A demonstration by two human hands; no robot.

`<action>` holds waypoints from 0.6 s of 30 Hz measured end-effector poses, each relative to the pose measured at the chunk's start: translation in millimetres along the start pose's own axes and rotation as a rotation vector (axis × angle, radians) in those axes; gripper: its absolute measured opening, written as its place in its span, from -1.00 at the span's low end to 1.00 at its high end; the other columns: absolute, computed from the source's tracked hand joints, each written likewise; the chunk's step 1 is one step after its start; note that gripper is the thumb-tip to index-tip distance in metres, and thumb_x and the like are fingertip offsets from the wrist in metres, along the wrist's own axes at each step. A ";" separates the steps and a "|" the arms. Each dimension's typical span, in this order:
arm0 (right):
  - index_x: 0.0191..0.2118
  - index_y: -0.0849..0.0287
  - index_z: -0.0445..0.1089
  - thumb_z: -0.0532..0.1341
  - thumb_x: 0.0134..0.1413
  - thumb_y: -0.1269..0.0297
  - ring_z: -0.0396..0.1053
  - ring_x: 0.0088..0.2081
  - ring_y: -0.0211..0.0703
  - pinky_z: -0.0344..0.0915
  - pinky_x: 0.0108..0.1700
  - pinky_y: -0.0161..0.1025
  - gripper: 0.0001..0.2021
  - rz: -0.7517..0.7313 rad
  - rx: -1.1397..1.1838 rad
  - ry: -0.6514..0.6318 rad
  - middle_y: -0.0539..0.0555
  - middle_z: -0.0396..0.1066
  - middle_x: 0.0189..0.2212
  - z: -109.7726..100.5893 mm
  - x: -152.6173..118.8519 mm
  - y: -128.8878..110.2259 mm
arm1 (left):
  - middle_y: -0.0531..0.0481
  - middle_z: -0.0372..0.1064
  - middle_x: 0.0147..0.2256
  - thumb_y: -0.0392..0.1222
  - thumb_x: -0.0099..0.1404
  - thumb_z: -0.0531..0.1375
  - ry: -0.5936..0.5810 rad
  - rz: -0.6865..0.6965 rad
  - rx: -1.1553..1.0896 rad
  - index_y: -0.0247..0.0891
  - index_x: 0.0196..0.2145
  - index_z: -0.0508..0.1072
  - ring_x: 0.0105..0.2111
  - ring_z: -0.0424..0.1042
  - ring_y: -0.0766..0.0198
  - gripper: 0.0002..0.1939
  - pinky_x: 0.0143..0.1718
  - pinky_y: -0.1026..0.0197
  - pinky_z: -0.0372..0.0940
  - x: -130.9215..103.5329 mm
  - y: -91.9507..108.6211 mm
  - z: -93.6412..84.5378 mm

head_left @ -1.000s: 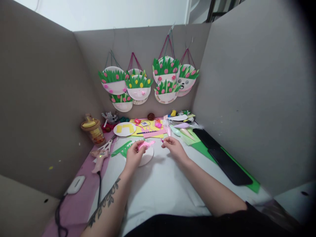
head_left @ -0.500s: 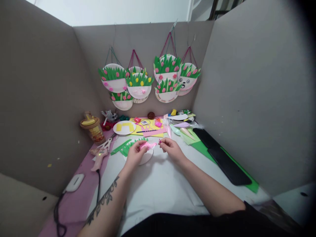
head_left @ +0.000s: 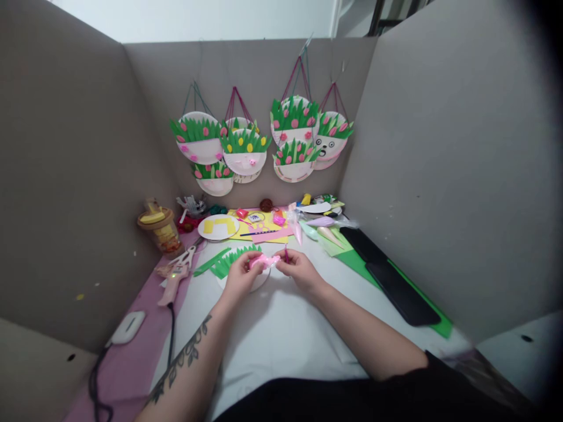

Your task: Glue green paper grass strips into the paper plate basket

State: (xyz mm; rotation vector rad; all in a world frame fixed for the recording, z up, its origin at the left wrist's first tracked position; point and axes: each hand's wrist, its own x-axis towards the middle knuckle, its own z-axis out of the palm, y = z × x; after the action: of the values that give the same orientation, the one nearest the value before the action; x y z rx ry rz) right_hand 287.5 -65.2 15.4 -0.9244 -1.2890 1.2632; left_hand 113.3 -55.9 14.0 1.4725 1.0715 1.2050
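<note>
On the white surface (head_left: 285, 334), a paper plate (head_left: 261, 283) lies partly hidden by the left hand (head_left: 240, 273). It and the right hand (head_left: 302, 272) are nearly closed, gripping respectively a pink packet (head_left: 266, 261), above the plate, and a purple sliver (head_left: 287, 253) too small to identify.

Gray partition panels (head_left: 440, 146) enclosed the table (head_left: 281, 340) along its left, far and right edges. A pale wall (head_left: 220, 17) rose beyond the far edge, and a strip of dark flooring (head_left: 499, 378) showed past the near right corner. The light was soft.
</note>
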 end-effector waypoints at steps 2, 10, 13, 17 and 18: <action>-0.33 0.19 0.41 0.33 -0.20 0.14 0.06 -0.58 -0.37 -0.04 -0.51 -0.33 -0.71 0.006 0.036 0.011 -0.09 0.22 -0.58 0.3 1.5 3.2 | -0.07 0.42 -0.26 -0.07 0.11 0.23 0.008 0.021 0.042 -0.30 -0.17 0.42 -0.34 0.41 0.26 -0.66 -0.30 0.23 0.35 0.4 -1.7 -0.3; -0.23 0.16 0.44 0.32 -0.27 0.26 0.15 -0.55 -0.35 0.06 -0.49 -0.34 -0.66 0.018 0.051 0.020 -0.10 0.28 -0.55 0.3 2.3 5.3 | -0.09 0.44 -0.22 -0.09 0.15 0.19 0.050 0.147 0.287 -0.26 -0.22 0.47 -0.23 0.41 0.17 -0.74 -0.20 0.18 0.30 -0.2 -0.5 -0.7; -0.25 0.15 0.44 0.34 -0.27 0.24 0.27 -0.42 -0.24 0.17 -0.38 -0.29 -0.67 0.007 -0.029 0.019 -0.04 0.36 -0.46 1.7 0.3 3.4 | -0.08 0.43 -0.24 -0.13 0.18 0.17 0.078 0.256 0.387 -0.23 -0.25 0.49 -0.21 0.39 0.17 -0.79 -0.15 0.15 0.27 -2.5 3.6 0.0; -0.24 0.18 0.43 0.34 -0.25 0.24 0.31 -0.34 -0.16 0.21 -0.29 -0.24 -0.66 0.000 -0.109 0.027 0.01 0.40 -0.40 3.2 -0.3 4.6 | -0.09 0.43 -0.27 -0.18 0.20 0.15 0.092 0.357 0.471 -0.23 -0.27 0.49 -0.23 0.38 0.19 -0.83 -0.17 0.16 0.26 -5.7 5.9 0.4; -0.24 0.19 0.44 0.33 -0.23 0.24 0.31 -0.33 -0.16 0.21 -0.27 -0.24 -0.68 -0.011 -0.109 0.015 0.01 0.40 -0.38 3.3 0.0 5.4 | -0.09 0.42 -0.28 -0.19 0.21 0.14 0.088 0.362 0.474 -0.23 -0.27 0.49 -0.24 0.39 0.19 -0.83 -0.18 0.17 0.26 -6.4 6.2 0.5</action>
State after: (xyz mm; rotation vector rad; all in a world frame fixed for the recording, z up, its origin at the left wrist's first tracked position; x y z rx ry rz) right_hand 283.5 -65.0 10.6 -1.0008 -1.3605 1.1848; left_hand 113.3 -63.4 18.8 2.0630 1.2434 1.3294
